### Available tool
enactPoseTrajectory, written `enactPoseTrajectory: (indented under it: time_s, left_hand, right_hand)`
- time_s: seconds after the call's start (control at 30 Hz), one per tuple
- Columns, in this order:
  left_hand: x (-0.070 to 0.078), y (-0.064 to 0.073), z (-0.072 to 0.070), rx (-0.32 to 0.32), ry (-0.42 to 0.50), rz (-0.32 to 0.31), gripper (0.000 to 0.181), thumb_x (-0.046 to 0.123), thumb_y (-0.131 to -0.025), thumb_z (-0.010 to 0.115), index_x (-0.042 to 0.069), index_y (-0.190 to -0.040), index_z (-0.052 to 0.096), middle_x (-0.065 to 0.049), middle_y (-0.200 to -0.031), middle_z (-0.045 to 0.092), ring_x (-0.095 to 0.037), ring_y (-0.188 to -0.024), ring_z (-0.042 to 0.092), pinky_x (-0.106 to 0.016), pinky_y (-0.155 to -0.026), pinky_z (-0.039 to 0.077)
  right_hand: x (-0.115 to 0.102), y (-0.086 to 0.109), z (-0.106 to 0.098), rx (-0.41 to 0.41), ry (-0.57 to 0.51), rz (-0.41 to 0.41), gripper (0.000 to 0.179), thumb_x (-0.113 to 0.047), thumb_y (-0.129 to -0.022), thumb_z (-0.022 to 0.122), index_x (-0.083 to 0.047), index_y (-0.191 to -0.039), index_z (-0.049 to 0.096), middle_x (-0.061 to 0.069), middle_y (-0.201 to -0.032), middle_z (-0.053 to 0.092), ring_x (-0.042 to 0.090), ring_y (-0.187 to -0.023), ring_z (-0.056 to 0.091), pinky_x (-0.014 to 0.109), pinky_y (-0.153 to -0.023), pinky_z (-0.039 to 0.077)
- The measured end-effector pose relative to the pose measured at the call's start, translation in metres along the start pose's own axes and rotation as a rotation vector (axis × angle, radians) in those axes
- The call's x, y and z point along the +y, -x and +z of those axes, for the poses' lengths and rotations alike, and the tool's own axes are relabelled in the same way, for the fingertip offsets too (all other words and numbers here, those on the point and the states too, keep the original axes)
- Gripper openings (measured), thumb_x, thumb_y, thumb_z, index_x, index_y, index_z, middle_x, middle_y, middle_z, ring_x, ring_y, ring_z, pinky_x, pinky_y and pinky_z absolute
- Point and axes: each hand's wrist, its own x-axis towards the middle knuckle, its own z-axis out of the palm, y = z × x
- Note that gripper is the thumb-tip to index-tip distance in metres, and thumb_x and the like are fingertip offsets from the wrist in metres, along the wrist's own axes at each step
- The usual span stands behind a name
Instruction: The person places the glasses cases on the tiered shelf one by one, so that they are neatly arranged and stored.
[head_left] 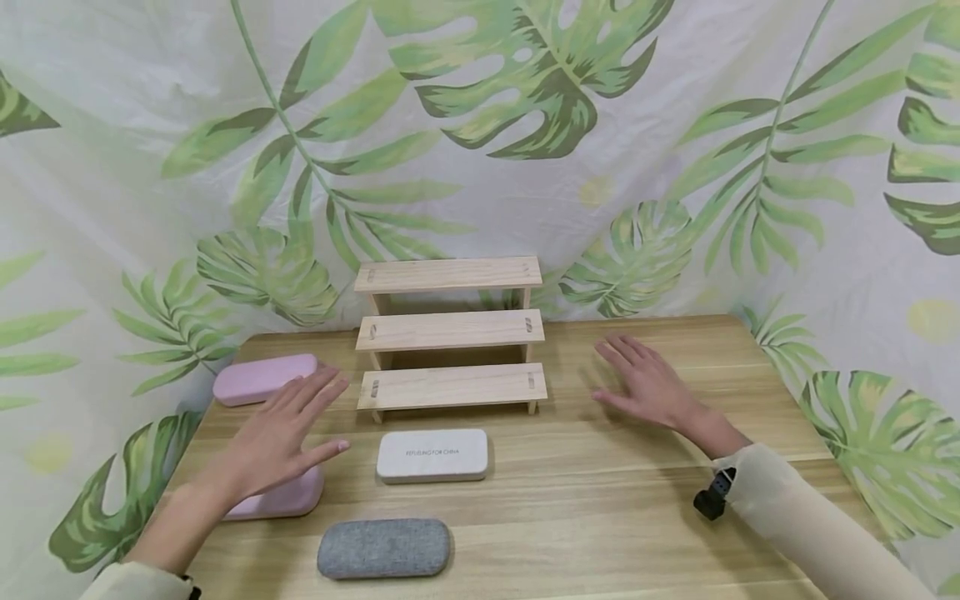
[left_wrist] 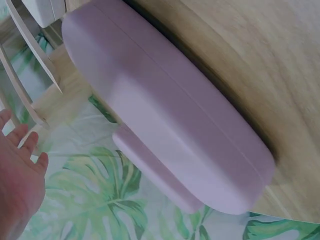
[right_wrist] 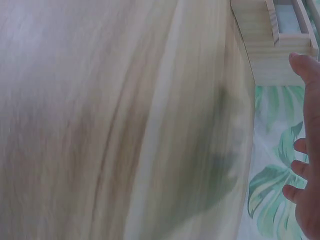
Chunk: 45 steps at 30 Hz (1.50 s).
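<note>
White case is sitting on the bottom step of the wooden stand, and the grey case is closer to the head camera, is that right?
Not quite: the white case lies on the table in front of the wooden stand, as the head view shows. The grey case is indeed closer to that camera.

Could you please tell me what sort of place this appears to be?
Probably an indoor tabletop workspace, perhaps a staged one: a leaf-print sheet stands behind a wooden table that bears a three-tier rack.

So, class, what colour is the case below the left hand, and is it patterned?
The case is plain pale lilac-pink; it shows best in the left wrist view.
</note>
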Motion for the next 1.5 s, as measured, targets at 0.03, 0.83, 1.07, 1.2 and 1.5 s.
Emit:
enactPoseTrajectory:
  time_s: [0.03,0.83,1.07,1.2,1.5]
  left_hand:
    - [0.002,-0.001,0.000,0.001,0.005,0.009,0.091,0.047,-0.095,0.076,0.016,-0.168,0.030,-0.017,-0.170,0.033,-0.046,-0.151,0.036,-0.035,-0.131,0.003]
    - [0.044,-0.030,0.022,-0.046,0.122,0.191,0.083,0.050,-0.095,0.076,0.013,-0.162,0.043,-0.014,-0.166,0.041,-0.037,-0.147,0.046,-0.062,-0.114,0.040]
    - [0.052,-0.038,0.025,-0.050,0.151,0.219,0.081,0.052,-0.095,0.076,0.015,-0.161,0.046,-0.012,-0.165,0.044,-0.033,-0.147,0.047,-0.063,-0.115,0.038]
    - [0.055,-0.043,0.026,-0.053,0.160,0.237,0.080,0.054,-0.095,0.075,0.016,-0.160,0.048,-0.012,-0.164,0.046,-0.031,-0.146,0.049,-0.062,-0.112,0.043]
    - [0.059,-0.051,0.033,-0.041,0.177,0.277,0.080,0.050,-0.091,0.080,0.017,-0.158,0.051,-0.011,-0.156,0.055,-0.029,-0.141,0.055,-0.054,-0.109,0.049]
  right_hand:
    - [-0.002,0.000,0.001,0.000,-0.008,-0.004,0.084,-0.054,-0.094,0.072,-0.002,-0.156,0.049,0.030,-0.158,0.047,0.054,-0.144,0.043,0.072,-0.111,0.038]
    - [-0.045,-0.008,0.027,0.062,-0.213,-0.086,0.084,-0.045,-0.090,0.081,0.001,-0.154,0.051,0.024,-0.155,0.053,0.043,-0.140,0.052,0.062,-0.112,0.043]
    - [-0.059,-0.012,0.033,0.075,-0.311,-0.076,0.082,-0.037,-0.088,0.084,0.001,-0.153,0.051,0.024,-0.154,0.053,0.042,-0.140,0.052,0.060,-0.114,0.042]
    - [-0.064,-0.014,0.036,0.096,-0.374,-0.072,0.079,-0.031,-0.087,0.084,0.002,-0.152,0.052,0.026,-0.152,0.054,0.043,-0.140,0.053,0.061,-0.114,0.042]
    - [-0.072,-0.019,0.045,0.156,-0.477,-0.051,0.072,-0.024,-0.087,0.087,-0.001,-0.148,0.057,0.019,-0.149,0.059,0.036,-0.135,0.058,0.052,-0.104,0.053]
